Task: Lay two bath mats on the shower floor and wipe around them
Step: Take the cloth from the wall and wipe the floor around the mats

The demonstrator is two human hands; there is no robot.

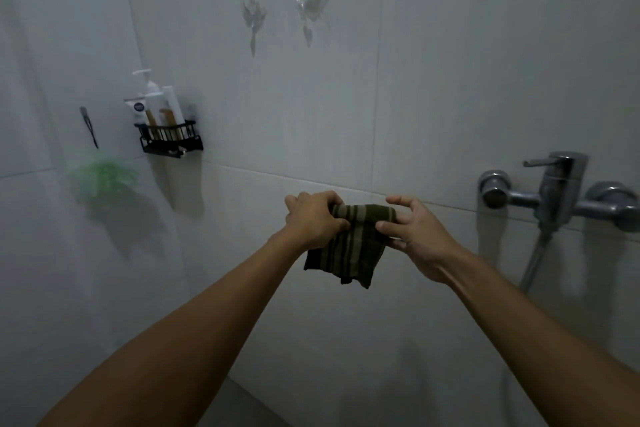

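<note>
A small dark green cloth with pale stripes hangs in the air in front of the white tiled shower wall. My left hand grips its upper left corner with curled fingers. My right hand pinches the cloth's upper right edge between thumb and fingers, its index finger raised. Both arms reach forward at chest height. No bath mat is in view, and only a dark sliver of the shower floor shows at the bottom.
A chrome mixer tap with a hose juts from the wall at right. A black wire caddy with bottles hangs at left, beside a green mesh sponge. Two clear suction hooks sit high on the wall.
</note>
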